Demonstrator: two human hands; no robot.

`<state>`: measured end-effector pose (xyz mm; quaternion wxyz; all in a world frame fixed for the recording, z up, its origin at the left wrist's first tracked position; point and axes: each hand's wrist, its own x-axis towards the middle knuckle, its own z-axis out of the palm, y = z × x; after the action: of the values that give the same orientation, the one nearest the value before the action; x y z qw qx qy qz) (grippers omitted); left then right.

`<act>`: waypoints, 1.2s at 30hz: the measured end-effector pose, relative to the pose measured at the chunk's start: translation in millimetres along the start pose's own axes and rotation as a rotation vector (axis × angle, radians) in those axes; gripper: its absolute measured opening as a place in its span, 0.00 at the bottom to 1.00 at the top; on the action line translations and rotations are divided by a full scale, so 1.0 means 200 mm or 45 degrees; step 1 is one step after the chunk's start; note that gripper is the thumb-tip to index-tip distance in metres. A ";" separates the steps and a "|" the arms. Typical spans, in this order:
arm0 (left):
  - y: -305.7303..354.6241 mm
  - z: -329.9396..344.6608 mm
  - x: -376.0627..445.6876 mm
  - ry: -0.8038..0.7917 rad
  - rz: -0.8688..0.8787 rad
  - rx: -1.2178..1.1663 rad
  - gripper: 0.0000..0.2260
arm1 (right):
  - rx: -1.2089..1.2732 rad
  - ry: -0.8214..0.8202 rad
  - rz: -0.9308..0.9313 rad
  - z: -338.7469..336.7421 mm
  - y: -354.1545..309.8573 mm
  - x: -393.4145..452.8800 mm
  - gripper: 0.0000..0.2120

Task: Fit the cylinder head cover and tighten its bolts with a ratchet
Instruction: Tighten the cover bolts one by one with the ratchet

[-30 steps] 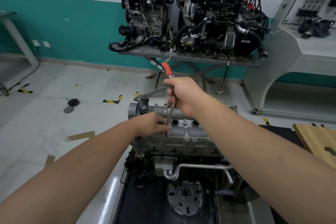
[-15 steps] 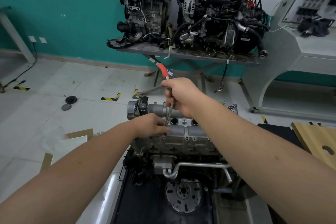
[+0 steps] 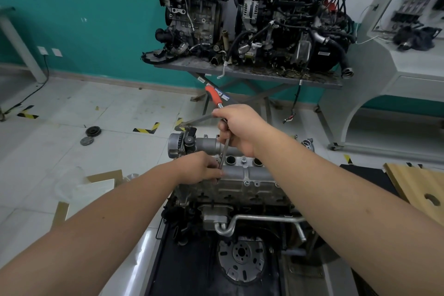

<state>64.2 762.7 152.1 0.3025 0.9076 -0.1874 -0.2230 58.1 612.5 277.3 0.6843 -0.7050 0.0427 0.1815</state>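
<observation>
The grey cylinder head cover (image 3: 249, 173) sits on top of the engine in front of me, with round plug holes and small bolts along its edges. My right hand (image 3: 240, 127) grips the shaft of a ratchet (image 3: 213, 96) with a red handle that sticks up and away. The steel shaft runs down to the cover's near left corner. My left hand (image 3: 199, 168) rests on that corner, its fingers pinching the ratchet's lower end, which hides the socket and the bolt under it.
The engine stands on a black bench top (image 3: 192, 271). A wooden board (image 3: 418, 190) lies at the right. Two other engines sit on a metal table (image 3: 252, 72) behind. Cardboard pieces (image 3: 96, 190), a pulley (image 3: 93, 131) and a disc lie on the tiled floor at left.
The red handle has swung a little to the left in my right hand. My left hand stays on the ratchet's lower end.
</observation>
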 end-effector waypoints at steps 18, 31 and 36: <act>0.01 0.01 -0.01 -0.013 0.002 0.081 0.15 | -0.046 -0.011 -0.033 0.01 0.03 -0.02 0.04; 0.00 -0.01 -0.02 0.106 0.003 -0.007 0.16 | -0.090 0.009 -0.105 0.03 0.00 -0.03 0.05; 0.01 0.02 -0.03 0.096 -0.037 -0.021 0.18 | -0.155 -0.034 -0.106 0.05 0.02 -0.04 0.06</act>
<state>57.0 763.1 152.6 0.3136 0.9154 -0.1608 -0.1945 47.0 620.7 277.1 0.6476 -0.7439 -0.0071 0.1646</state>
